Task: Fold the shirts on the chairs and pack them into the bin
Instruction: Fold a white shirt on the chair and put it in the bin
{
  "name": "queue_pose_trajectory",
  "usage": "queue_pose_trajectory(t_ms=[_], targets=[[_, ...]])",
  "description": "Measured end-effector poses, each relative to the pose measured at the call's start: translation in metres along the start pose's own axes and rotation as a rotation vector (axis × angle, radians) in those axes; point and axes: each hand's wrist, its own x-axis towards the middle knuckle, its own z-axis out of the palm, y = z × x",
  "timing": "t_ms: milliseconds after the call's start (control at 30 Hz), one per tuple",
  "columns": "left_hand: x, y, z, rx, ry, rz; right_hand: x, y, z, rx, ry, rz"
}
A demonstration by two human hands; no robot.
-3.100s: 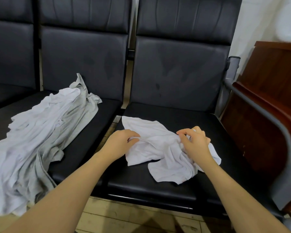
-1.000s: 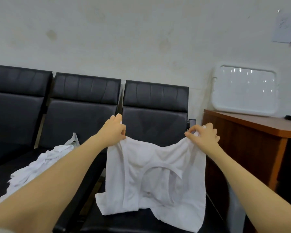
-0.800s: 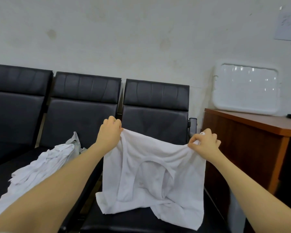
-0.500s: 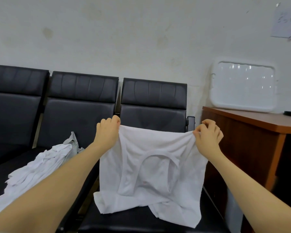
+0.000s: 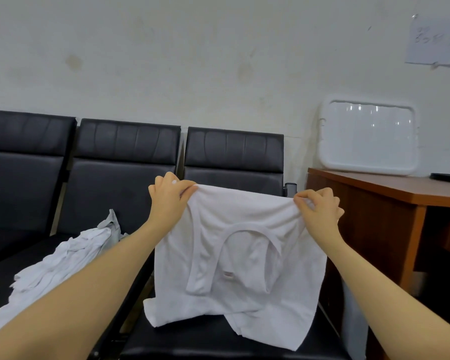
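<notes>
Here, white shirt (image 5: pixel 234 268) hanging between left hand (image 5: pixel 168 201), right hand (image 5: pixel 318 211)

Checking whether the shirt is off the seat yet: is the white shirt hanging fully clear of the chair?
No: the white shirt, held up by the left hand and right hand, has its lower edge resting on the black chair seat.

We record an off-white plaster wall (image 5: pixel 192 61) at the far side, marked with faint brownish stains; against it a row of three black padded chairs (image 5: pixel 126 162), joined side by side; to the right a brown wooden desk (image 5: pixel 390 193), just beside the rightmost chair; on the desk a white plastic lid or tray (image 5: pixel 368 137) leaning upright against the wall; a sheet of paper (image 5: pixel 437 42) stuck high on the wall at far right; light even and soft.
</notes>
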Motion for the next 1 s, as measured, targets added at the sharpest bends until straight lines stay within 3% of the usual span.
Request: queue_pose_trajectory(t_ms=[267, 700, 867, 1000], targets=[[0.012, 0.04, -0.029, -0.037, 0.207, 0.116, -0.001, -0.033, -0.039, 0.164, 0.231, -0.082], [0.053, 0.084, -0.084, -0.035, 0.469, 0.307, 0.021, -0.091, -0.105, 0.126, 0.436, -0.286], [0.058, 0.073, -0.083, -0.042, 0.433, 0.309, 0.027, -0.083, -0.102, -0.007, 0.428, -0.379], [0.039, 0.051, -0.061, 0.047, 0.247, 0.213, 0.019, -0.055, -0.076, -0.128, 0.292, -0.317]])
